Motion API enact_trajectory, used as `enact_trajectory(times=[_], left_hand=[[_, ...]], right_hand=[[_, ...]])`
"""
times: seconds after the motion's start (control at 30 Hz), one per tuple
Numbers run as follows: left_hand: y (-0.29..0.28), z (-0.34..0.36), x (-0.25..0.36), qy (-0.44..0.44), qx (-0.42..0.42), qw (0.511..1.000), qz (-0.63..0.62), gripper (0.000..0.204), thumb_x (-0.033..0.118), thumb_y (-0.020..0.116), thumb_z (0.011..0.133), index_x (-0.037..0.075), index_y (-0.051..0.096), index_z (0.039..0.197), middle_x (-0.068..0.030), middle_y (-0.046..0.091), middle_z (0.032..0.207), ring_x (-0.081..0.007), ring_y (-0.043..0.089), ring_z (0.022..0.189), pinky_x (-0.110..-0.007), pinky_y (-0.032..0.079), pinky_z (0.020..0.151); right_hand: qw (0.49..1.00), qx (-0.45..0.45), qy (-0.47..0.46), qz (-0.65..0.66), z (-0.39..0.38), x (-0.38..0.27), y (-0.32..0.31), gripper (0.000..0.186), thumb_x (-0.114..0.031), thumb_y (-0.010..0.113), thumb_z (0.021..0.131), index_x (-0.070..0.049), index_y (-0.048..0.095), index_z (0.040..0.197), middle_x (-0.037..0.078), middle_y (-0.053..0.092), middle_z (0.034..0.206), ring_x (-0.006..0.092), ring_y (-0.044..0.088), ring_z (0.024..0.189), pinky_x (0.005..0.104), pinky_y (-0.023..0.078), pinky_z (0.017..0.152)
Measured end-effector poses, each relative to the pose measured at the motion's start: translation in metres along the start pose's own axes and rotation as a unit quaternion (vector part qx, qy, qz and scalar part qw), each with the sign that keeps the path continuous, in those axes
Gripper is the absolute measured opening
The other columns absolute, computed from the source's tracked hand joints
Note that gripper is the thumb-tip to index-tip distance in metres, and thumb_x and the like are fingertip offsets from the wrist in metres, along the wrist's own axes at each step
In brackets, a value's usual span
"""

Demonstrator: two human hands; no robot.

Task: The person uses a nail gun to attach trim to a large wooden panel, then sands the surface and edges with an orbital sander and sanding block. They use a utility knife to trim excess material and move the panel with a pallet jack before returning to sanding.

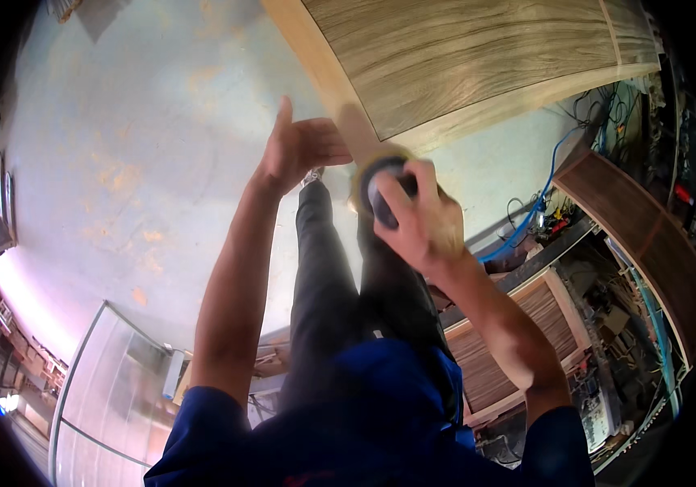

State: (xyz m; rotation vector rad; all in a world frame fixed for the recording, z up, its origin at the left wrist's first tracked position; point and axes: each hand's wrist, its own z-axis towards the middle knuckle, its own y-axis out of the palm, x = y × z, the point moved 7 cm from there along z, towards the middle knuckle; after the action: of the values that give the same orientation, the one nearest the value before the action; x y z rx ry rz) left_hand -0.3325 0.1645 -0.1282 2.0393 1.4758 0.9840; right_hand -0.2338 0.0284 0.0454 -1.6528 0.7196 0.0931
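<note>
a workshop with a pale, stained floor [113, 162] is seen from above through a round, wide view. a person in a dark blue shirt [397, 381] and dark trousers [320, 252] looks down at their own two hands. the right hand [433, 215] is gripping a round, dark sanding tool [384, 195] with a yellowish rim, its fingers curled over the top. the tool is at the near corner of a large wooden panel [478, 65], which has a pale frame around a brown, streaky-grained center and fills the upper right. the left hand [295, 150] holds nothing; it is spread, thumb up, fingers pointing right, just beside the panel's edge. whether the fingertips touch it, i cannot tell. farther right, a blue hose [530, 223] runs past a darker curved-looking panel [616, 207]. below that, another framed wooden panel [502, 345] lies among clutter. at lower left stands a translucent sheet [113, 390] in a thin frame.
</note>
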Motion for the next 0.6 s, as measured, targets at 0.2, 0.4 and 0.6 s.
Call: enact_trajectory(times=[0.2,0.4,0.6], left_hand=[[-0.008,-0.003,-0.004,-0.008,-0.016,0.999,-0.038,0.110,0.083,0.016,0.098,-0.012,0.058,0.133,-0.0236,0.069,0.122,-0.0315,0.065,0.100,-0.042,0.050,0.093],[-0.006,-0.002,-0.004,-0.004,-0.022,0.999,-0.037,0.111,0.084,0.016,0.098,-0.013,0.058,0.133,-0.0235,0.070,0.121,-0.0310,0.065,0.100,-0.042,0.050,0.093],[0.000,-0.004,-0.014,0.054,0.011,0.998,0.017,0.096,0.075,0.022,0.103,-0.008,0.061,0.130,-0.0203,0.071,0.119,-0.0304,0.069,0.107,-0.044,0.052,0.100]], right_hand=[[0.998,-0.050,-0.016,-0.026,0.034,-0.019,0.016,0.057,-0.024,0.086,0.074,-0.020,0.056,0.122,0.018,0.049,0.123,0.0395,0.070,0.099,0.0444,0.062,0.077],[0.996,-0.072,0.037,-0.036,0.041,-0.011,0.012,0.062,-0.021,0.090,0.068,-0.018,0.056,0.121,0.017,0.048,0.122,0.0383,0.069,0.101,0.0441,0.062,0.076],[0.994,-0.071,-0.054,-0.055,-0.041,-0.006,0.021,0.065,-0.016,0.090,0.065,-0.018,0.057,0.122,0.016,0.050,0.118,0.0373,0.069,0.096,0.0448,0.061,0.073]])
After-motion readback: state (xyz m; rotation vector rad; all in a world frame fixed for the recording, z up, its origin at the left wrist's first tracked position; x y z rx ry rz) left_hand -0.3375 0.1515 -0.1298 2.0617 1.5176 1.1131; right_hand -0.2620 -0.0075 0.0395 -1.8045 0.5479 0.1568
